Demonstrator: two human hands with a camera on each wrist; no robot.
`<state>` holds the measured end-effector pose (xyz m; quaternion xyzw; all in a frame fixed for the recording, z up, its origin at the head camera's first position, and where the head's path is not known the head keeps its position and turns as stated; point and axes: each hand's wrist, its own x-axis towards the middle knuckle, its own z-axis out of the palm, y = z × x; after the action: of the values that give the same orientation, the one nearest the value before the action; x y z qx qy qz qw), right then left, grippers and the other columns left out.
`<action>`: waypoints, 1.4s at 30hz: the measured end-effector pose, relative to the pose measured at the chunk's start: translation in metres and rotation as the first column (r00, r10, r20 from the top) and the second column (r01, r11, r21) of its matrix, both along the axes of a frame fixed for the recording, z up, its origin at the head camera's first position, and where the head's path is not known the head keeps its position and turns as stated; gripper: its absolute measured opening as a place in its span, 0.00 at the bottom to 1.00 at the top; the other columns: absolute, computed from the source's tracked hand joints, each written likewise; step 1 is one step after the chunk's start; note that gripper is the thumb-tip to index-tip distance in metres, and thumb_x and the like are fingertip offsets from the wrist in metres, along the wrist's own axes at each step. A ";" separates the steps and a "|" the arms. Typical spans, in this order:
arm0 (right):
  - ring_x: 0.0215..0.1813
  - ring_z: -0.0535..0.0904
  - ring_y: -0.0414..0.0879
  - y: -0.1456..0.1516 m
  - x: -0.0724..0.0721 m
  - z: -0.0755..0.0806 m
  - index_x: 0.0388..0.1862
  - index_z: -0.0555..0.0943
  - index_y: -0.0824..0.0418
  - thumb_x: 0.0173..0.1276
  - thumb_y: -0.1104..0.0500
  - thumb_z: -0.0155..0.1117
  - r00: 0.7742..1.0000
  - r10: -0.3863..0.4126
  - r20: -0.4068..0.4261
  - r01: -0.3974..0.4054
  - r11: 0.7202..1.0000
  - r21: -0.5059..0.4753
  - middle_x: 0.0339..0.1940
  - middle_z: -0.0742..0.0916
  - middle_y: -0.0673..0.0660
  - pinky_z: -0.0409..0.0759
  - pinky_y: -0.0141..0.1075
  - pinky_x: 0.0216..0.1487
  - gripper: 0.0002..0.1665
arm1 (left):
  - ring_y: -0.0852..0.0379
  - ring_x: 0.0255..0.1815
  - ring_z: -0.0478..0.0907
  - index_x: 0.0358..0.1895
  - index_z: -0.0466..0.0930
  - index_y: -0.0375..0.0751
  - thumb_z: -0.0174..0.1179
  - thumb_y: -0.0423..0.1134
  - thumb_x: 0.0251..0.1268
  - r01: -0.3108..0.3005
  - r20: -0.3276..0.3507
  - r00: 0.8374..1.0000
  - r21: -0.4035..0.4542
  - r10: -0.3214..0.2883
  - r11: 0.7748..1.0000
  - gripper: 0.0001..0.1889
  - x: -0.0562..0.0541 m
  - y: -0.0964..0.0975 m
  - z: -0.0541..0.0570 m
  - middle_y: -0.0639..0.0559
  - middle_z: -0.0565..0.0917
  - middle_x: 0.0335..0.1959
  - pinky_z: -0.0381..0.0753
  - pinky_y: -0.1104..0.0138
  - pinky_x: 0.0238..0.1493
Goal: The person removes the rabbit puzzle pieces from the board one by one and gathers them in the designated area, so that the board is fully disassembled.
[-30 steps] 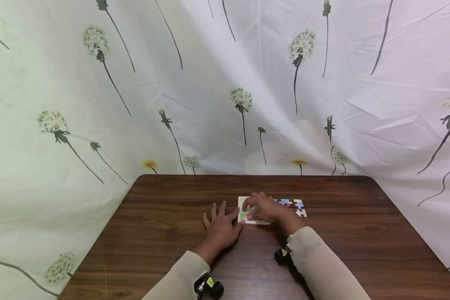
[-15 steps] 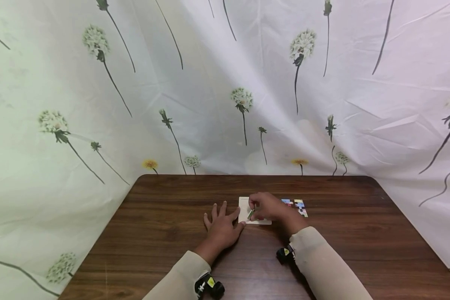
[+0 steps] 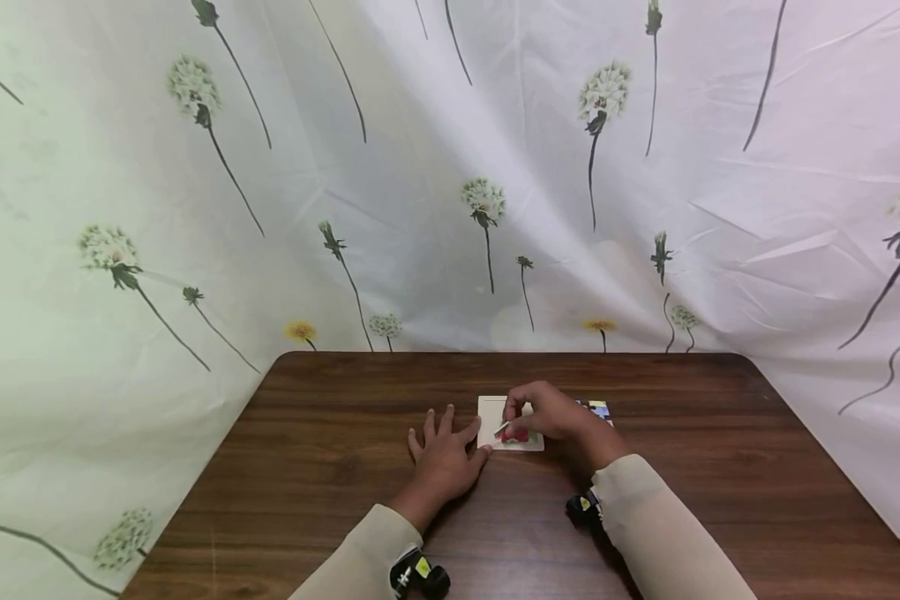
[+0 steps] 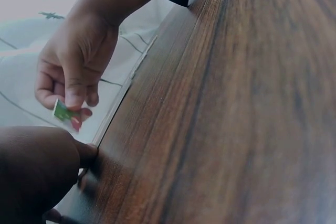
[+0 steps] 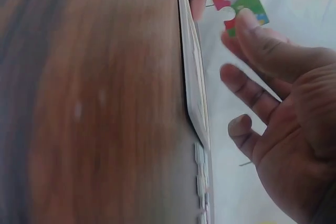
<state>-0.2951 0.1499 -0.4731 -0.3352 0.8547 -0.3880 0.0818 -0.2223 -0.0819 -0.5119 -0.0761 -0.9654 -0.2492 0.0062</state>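
My right hand (image 3: 551, 414) pinches a jigsaw puzzle piece (image 5: 253, 4) between thumb and fingertips, above the white puzzle tray (image 3: 489, 410). Green, pink-red and a little blue show on the piece, which is held tilted. In the left wrist view the same hand comes from above with the piece below its thumb. Beneath it, a red patch of puzzle picture (image 3: 523, 437) shows along the tray's near side. My left hand (image 3: 444, 460) rests on the table with fingers spread, its thumb and index fingertip at the tray's left edge. The right hand hides part of the tray.
Loose puzzle pieces (image 3: 598, 409) lie right of the tray, partly behind the right hand; in the right wrist view their edges (image 5: 202, 184) line up past the tray's end. The brown wooden table (image 3: 330, 500) ends at a flower-printed cloth (image 3: 420, 250) behind it.
The green and red piece lay in the tray's near left corner; my right hand has tilted it up and lifted it, shifting slightly right. The left hand has stayed in place.
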 end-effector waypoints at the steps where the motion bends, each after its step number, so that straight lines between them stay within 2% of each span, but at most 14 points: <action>1: 0.39 0.82 0.38 0.001 0.001 0.000 0.35 0.85 0.55 0.70 0.62 0.79 1.000 -0.004 0.005 0.004 1.000 -0.004 0.34 0.88 0.46 0.80 0.36 0.49 0.09 | 0.25 0.90 0.46 0.79 0.78 0.58 0.61 0.59 0.82 -0.001 -0.002 1.000 0.002 0.001 1.000 0.28 0.000 0.000 0.000 0.36 0.60 0.89 0.41 0.21 0.81; 6: 0.41 0.81 0.37 0.010 0.002 -0.002 0.37 0.83 0.57 0.73 0.64 0.76 1.000 -0.025 -0.018 0.025 0.998 -0.049 0.37 0.88 0.49 0.80 0.36 0.47 0.08 | 0.25 0.90 0.47 0.78 0.79 0.56 0.62 0.58 0.81 -0.001 -0.016 1.000 0.009 0.001 1.000 0.28 0.000 0.000 0.000 0.35 0.61 0.88 0.42 0.21 0.80; 10: 0.41 0.81 0.37 0.017 0.004 -0.004 0.43 0.85 0.59 0.74 0.64 0.75 0.996 -0.079 -0.047 0.075 0.994 -0.084 0.38 0.87 0.51 0.81 0.36 0.47 0.05 | 0.25 0.90 0.47 0.78 0.79 0.56 0.63 0.57 0.81 -0.002 -0.014 1.000 0.011 0.002 1.000 0.28 0.001 0.000 -0.001 0.35 0.61 0.88 0.42 0.21 0.80; 14: 0.42 0.80 0.38 0.026 0.007 -0.002 0.50 0.87 0.62 0.75 0.63 0.74 0.989 -0.136 -0.050 0.132 0.988 -0.079 0.39 0.88 0.52 0.81 0.35 0.46 0.08 | 0.25 0.90 0.47 0.78 0.79 0.56 0.64 0.57 0.80 -0.002 -0.018 1.000 0.015 0.002 1.000 0.28 0.002 0.000 -0.002 0.34 0.62 0.88 0.42 0.21 0.80; 20: 0.39 0.79 0.38 0.045 0.010 -0.002 0.42 0.89 0.57 0.74 0.63 0.75 0.984 -0.163 -0.065 0.160 0.985 -0.059 0.36 0.88 0.50 0.80 0.34 0.41 0.03 | 0.24 0.90 0.48 0.78 0.80 0.55 0.64 0.56 0.80 0.001 -0.028 1.000 0.024 0.000 1.000 0.28 0.003 0.000 -0.002 0.34 0.62 0.87 0.42 0.21 0.80; 23: 0.38 0.79 0.37 0.054 0.012 -0.001 0.42 0.89 0.57 0.74 0.63 0.75 0.984 -0.167 -0.060 0.165 0.985 -0.045 0.36 0.88 0.49 0.80 0.34 0.41 0.02 | 0.24 0.90 0.48 0.78 0.79 0.55 0.64 0.56 0.80 0.002 -0.025 1.000 0.027 -0.002 1.000 0.28 0.003 0.000 -0.002 0.34 0.62 0.88 0.42 0.21 0.80; 28: 0.38 0.81 0.38 0.065 0.016 -0.001 0.43 0.89 0.63 0.73 0.64 0.75 0.985 -0.173 -0.015 0.172 0.985 -0.022 0.35 0.89 0.50 0.80 0.33 0.39 0.03 | 0.24 0.90 0.48 0.78 0.80 0.55 0.63 0.56 0.81 0.001 -0.028 1.000 0.026 0.000 1.000 0.28 0.004 0.000 -0.001 0.34 0.62 0.87 0.43 0.21 0.80; 33: 0.35 0.80 0.38 0.070 0.019 -0.002 0.40 0.88 0.63 0.73 0.66 0.76 0.984 -0.168 0.050 0.168 0.986 0.000 0.32 0.89 0.51 0.78 0.32 0.34 0.03 | 0.24 0.90 0.48 0.78 0.80 0.55 0.63 0.56 0.81 -0.001 -0.027 1.000 0.029 0.001 1.000 0.28 0.004 0.000 0.001 0.33 0.62 0.87 0.42 0.21 0.80; 36: 0.34 0.79 0.37 0.073 0.021 -0.004 0.39 0.88 0.63 0.72 0.66 0.76 0.986 -0.157 0.061 0.156 0.988 0.022 0.31 0.89 0.50 0.77 0.31 0.35 0.03 | 0.24 0.90 0.48 0.78 0.80 0.54 0.63 0.56 0.81 0.000 -0.021 1.000 0.032 0.001 0.999 0.28 0.005 0.000 0.002 0.33 0.62 0.87 0.42 0.21 0.80; 42: 0.35 0.79 0.33 0.076 0.025 -0.009 0.38 0.88 0.60 0.73 0.65 0.76 0.991 -0.136 0.009 0.135 0.989 0.061 0.31 0.89 0.47 0.78 0.30 0.40 0.04 | 0.24 0.90 0.48 0.78 0.80 0.55 0.63 0.56 0.81 -0.003 -0.021 1.000 0.028 0.003 1.000 0.28 0.004 0.001 0.002 0.34 0.62 0.87 0.42 0.21 0.80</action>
<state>-0.2706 0.2261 -0.4824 -0.2713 0.8861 -0.3690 0.0709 -0.2184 -0.0811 -0.5097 -0.0772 -0.9618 -0.2619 0.0177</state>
